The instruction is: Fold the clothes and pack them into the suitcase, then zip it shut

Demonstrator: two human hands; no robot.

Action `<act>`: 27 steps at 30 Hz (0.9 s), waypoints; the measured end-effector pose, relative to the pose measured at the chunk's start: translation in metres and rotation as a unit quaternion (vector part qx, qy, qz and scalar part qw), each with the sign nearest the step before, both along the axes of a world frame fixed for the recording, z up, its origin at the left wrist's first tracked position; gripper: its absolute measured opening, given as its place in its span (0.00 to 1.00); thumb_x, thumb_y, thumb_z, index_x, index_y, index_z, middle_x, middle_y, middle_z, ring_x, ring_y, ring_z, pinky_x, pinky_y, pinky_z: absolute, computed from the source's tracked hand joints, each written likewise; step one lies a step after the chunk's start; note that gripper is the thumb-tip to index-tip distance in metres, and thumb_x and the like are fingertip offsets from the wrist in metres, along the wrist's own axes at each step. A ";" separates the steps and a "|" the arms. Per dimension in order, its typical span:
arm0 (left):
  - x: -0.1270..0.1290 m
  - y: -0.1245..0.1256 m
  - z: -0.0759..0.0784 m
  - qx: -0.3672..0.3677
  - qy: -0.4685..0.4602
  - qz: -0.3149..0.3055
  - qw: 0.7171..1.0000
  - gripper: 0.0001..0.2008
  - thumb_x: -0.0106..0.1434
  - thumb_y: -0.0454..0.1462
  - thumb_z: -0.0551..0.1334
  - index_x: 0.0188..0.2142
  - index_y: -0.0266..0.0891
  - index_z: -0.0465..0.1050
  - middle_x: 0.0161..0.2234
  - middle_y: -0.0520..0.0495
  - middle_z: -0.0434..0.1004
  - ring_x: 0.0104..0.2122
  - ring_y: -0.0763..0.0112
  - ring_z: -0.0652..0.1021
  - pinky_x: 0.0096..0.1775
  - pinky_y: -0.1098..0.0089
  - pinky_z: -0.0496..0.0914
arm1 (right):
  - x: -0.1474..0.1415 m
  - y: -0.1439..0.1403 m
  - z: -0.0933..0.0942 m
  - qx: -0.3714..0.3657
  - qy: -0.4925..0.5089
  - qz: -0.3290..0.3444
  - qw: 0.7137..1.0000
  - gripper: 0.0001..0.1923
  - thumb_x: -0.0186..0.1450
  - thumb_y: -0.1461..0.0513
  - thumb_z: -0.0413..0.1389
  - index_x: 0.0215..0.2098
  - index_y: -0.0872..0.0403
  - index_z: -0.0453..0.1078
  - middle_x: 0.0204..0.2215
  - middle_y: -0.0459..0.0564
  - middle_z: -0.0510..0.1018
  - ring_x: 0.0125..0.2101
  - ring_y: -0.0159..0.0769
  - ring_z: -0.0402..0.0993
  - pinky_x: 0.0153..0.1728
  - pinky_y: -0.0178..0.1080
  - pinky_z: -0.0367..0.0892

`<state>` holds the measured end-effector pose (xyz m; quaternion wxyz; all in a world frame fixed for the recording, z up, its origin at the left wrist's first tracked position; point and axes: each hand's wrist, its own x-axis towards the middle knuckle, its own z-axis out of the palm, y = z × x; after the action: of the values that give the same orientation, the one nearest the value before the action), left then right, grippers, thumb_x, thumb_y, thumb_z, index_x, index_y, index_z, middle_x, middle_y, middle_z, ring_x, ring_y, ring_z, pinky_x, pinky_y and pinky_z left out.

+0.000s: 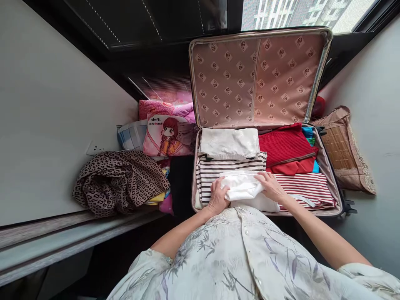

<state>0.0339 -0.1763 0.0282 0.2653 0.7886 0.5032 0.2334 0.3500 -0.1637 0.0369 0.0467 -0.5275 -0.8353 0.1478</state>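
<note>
Both hands are at a white folded garment (pixel 241 185) near the front edge of an open suitcase (pixel 193 183). My left hand (pixel 218 194) is closed on the garment's left edge, with its fingertips on the fabric. At the other end, my right hand (pixel 270 186) grips the right edge between fingers and thumb. Beneath the white cloth lies a black-and-white striped garment (pixel 209 177). Behind it is a folded cream-white garment (pixel 229 141). To the right are a red knitted garment (pixel 283 143) and a red-and-white striped garment (pixel 308 185).
The suitcase lid (pixel 231 83) stands raised against the window. To the left lie a patterned brown cloth (pixel 120 181) and a pink cushion (pixel 167 135). A brown woven pillow (pixel 337 146) leans by the right wall (pixel 375 125).
</note>
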 end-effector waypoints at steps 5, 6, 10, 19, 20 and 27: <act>0.015 0.015 -0.008 -0.161 -0.120 0.242 0.949 0.34 0.49 0.33 0.73 0.56 0.42 0.67 0.51 0.41 0.73 0.53 0.55 0.76 0.56 0.55 0.71 | -0.007 0.015 0.003 -0.040 -0.057 -0.080 0.994 0.28 0.65 0.55 0.60 0.61 0.54 0.66 0.56 0.63 0.74 0.51 0.54 0.66 0.48 0.49 0.60; 0.017 0.020 -0.008 -0.203 -0.129 0.270 0.932 0.34 0.48 0.34 0.74 0.55 0.42 0.68 0.49 0.43 0.75 0.51 0.57 0.77 0.55 0.56 0.71 | -0.008 0.019 0.004 -0.064 -0.069 -0.086 0.992 0.24 0.65 0.54 0.61 0.57 0.54 0.69 0.52 0.61 0.77 0.49 0.53 0.67 0.46 0.49 0.59; 0.022 0.029 -0.004 -0.321 -0.143 0.269 0.897 0.20 0.50 0.33 0.72 0.44 0.39 0.75 0.41 0.44 0.81 0.42 0.58 0.81 0.49 0.59 0.74 | -0.012 0.027 0.006 -0.115 -0.086 -0.069 0.987 0.10 0.65 0.55 0.62 0.39 0.53 0.72 0.39 0.56 0.79 0.44 0.49 0.68 0.43 0.45 0.58; 0.013 0.014 0.038 -0.248 -0.184 0.111 0.945 0.19 0.63 0.34 0.63 0.54 0.38 0.72 0.47 0.42 0.82 0.46 0.60 0.82 0.50 0.61 0.76 | 0.003 0.024 0.054 -0.167 0.109 -0.047 0.979 0.04 0.66 0.62 0.54 0.38 0.49 0.71 0.30 0.48 0.79 0.31 0.39 0.75 0.32 0.38 0.63; 0.009 0.020 0.048 -0.239 -0.204 0.106 0.943 0.18 0.64 0.36 0.63 0.54 0.38 0.72 0.47 0.42 0.82 0.45 0.60 0.82 0.50 0.61 0.77 | 0.006 0.029 0.067 -0.173 0.137 -0.053 0.974 0.04 0.67 0.60 0.55 0.39 0.49 0.71 0.30 0.47 0.79 0.30 0.39 0.75 0.31 0.37 0.63; -0.015 0.136 0.100 -0.133 -0.222 0.142 0.955 0.19 0.63 0.40 0.67 0.52 0.37 0.72 0.44 0.44 0.82 0.43 0.60 0.82 0.46 0.64 0.78 | -0.004 0.139 0.137 -0.157 0.213 -0.060 0.963 0.12 0.63 0.53 0.62 0.42 0.50 0.73 0.34 0.46 0.79 0.36 0.40 0.77 0.39 0.40 0.70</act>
<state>0.0190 -0.0403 0.1282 0.4370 0.5948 0.5649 0.3691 0.3457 -0.0242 0.1737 0.1489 -0.5340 -0.7391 0.3826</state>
